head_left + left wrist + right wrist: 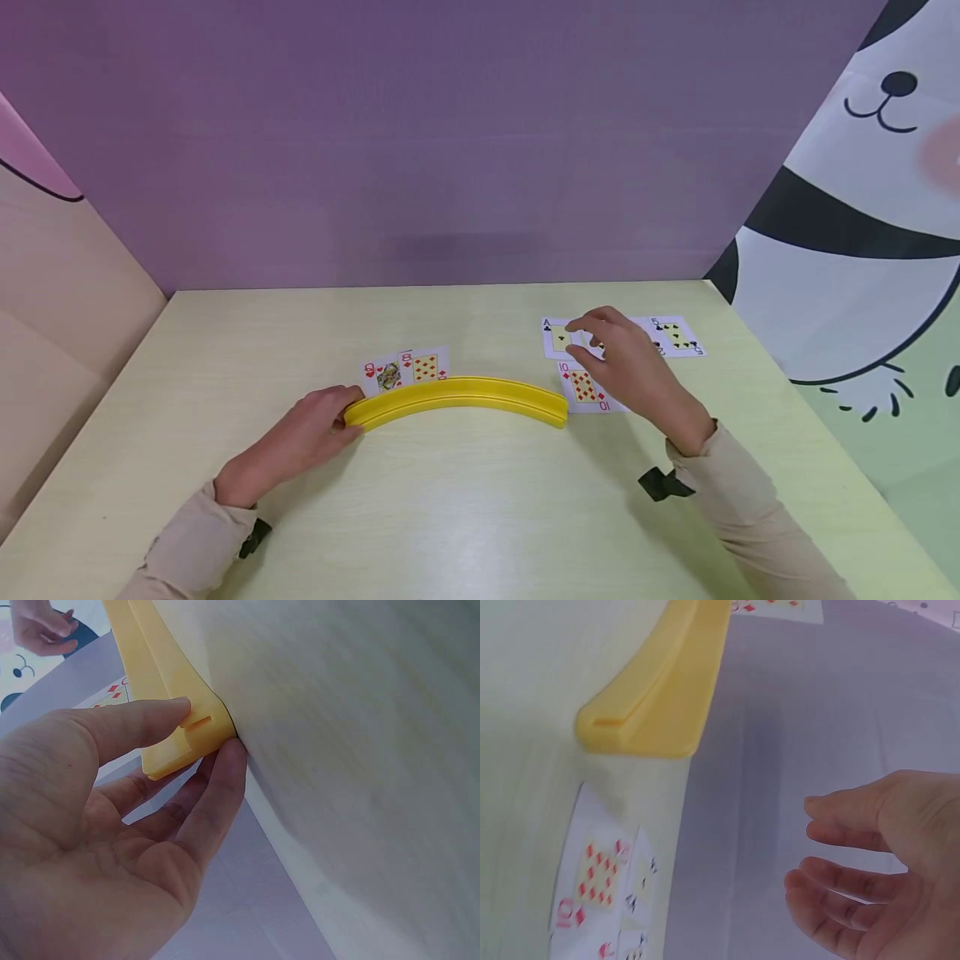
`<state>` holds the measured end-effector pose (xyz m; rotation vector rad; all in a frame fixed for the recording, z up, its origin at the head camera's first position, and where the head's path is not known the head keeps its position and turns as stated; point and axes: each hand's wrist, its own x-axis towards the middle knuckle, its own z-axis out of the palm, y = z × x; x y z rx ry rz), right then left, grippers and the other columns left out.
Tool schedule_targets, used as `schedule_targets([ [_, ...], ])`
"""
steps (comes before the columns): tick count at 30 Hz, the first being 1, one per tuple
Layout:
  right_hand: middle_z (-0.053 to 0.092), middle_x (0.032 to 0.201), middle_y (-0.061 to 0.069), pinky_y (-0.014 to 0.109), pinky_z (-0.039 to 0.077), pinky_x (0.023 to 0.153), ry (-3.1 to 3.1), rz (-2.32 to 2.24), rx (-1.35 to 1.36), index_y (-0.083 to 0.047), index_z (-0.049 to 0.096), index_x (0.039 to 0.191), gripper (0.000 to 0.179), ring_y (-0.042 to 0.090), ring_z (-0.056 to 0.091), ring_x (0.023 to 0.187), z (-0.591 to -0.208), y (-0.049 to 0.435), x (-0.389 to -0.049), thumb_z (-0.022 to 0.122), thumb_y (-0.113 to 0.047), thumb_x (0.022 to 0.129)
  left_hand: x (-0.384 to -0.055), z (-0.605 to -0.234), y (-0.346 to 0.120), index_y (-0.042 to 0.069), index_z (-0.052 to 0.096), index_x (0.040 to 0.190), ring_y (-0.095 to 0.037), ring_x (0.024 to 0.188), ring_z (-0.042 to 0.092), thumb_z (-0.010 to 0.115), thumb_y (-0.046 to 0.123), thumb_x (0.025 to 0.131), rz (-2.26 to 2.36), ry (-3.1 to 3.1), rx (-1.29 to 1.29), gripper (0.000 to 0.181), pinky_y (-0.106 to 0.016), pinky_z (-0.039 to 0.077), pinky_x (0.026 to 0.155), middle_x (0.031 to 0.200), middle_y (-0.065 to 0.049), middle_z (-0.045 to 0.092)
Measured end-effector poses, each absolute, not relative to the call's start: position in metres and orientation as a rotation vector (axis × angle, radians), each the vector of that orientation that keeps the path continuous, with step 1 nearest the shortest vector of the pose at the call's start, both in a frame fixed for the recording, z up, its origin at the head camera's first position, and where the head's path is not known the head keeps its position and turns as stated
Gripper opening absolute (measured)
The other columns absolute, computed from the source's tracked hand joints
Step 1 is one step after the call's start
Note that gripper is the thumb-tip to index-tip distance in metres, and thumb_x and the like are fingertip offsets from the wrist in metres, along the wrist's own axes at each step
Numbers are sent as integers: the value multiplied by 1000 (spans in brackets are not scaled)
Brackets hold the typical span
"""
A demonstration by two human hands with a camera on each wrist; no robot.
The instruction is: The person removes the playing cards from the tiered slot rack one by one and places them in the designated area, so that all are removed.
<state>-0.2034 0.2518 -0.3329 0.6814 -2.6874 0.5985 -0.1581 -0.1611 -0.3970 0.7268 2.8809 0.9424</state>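
Observation:
A yellow curved card holder (pixel 457 392) lies across the middle of the table. My left hand (pixel 307 437) pinches its left end between thumb and fingers, as the left wrist view also shows. Just behind the holder are a red-lettered face card (pixel 387 377) and a diamond card (pixel 425 367); whether they touch it I cannot tell. My right hand (pixel 633 371) hovers over the cards on the right with nothing between its parted fingers. Beneath and around it are the ten of diamonds (pixel 582 387), a black ace (pixel 555 337) and a black five (pixel 678 336). The hand hides other cards partly.
The pale wooden table (pixel 465 517) ends at a purple wall panel (pixel 450 167) at the back. A wall with a panda picture (pixel 862 283) stands on the right, and a beige panel (pixel 60 333) on the left.

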Motion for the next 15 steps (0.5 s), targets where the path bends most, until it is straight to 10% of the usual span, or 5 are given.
schedule_targets([
  [15, 62, 121, 5, 36, 58, 75, -2596, 739, 846, -8, 67, 118, 26, 20, 63, 91, -315, 202, -198, 71, -14, 93, -158, -398, -161, 5, 63, 101, -18, 83, 57, 75, -1, 85, 928, 2892, 729, 21, -24, 56, 70, 93, -4, 64],
])
